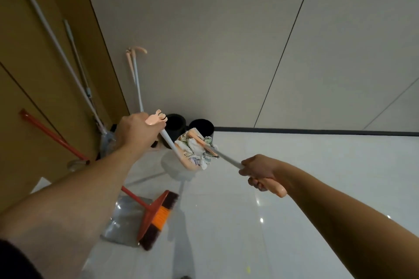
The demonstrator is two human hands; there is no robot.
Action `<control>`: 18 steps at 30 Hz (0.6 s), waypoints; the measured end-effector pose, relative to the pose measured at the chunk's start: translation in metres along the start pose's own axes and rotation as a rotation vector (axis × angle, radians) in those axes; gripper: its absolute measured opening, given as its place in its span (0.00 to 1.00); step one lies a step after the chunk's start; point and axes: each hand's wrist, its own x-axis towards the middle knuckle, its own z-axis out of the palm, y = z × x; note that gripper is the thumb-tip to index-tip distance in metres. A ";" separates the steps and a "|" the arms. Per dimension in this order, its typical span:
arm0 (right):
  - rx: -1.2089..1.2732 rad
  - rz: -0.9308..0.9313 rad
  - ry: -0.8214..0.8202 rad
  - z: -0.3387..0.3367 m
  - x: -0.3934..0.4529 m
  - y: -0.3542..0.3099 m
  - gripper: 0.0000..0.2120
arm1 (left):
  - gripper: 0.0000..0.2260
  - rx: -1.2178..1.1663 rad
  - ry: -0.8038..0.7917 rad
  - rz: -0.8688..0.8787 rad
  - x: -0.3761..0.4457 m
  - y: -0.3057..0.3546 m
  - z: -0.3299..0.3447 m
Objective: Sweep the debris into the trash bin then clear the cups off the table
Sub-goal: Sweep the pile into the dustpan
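So the sweeping part looked mostly wrapped up at this point. The person had the left hand (136, 130) wrapped around the top of the pink dustpan (186, 156) handle, fingers curled round it as far as I could tell from the back of the hand, and the pan was lifted off the floor, piled with crumpled paper debris (197, 148). The right hand (260, 171) gripped the small broom (210, 146), fingers closed on its pink grip, with the brush end pressing on the pile. Two black trash bins (201, 125) stood just behind the pan by the far wall, so I'd guess tipping the load in was what remained. No cups or desk in sight, so that half wasn't started. An orange broom (158, 215) lay on the near floor.
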 end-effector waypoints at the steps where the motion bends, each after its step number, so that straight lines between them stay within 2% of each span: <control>1: 0.001 -0.010 -0.003 -0.006 0.009 -0.011 0.15 | 0.17 -0.002 0.015 -0.003 0.012 0.004 0.001; 9: 0.037 -0.079 -0.056 -0.080 0.098 -0.056 0.13 | 0.17 0.073 0.071 -0.037 0.088 0.055 0.032; 15: 0.051 -0.145 -0.150 -0.169 0.200 -0.058 0.05 | 0.18 0.135 0.116 -0.104 0.128 0.113 0.096; 18: 0.055 -0.161 -0.212 -0.218 0.244 -0.050 0.06 | 0.18 0.181 0.144 -0.170 0.132 0.149 0.129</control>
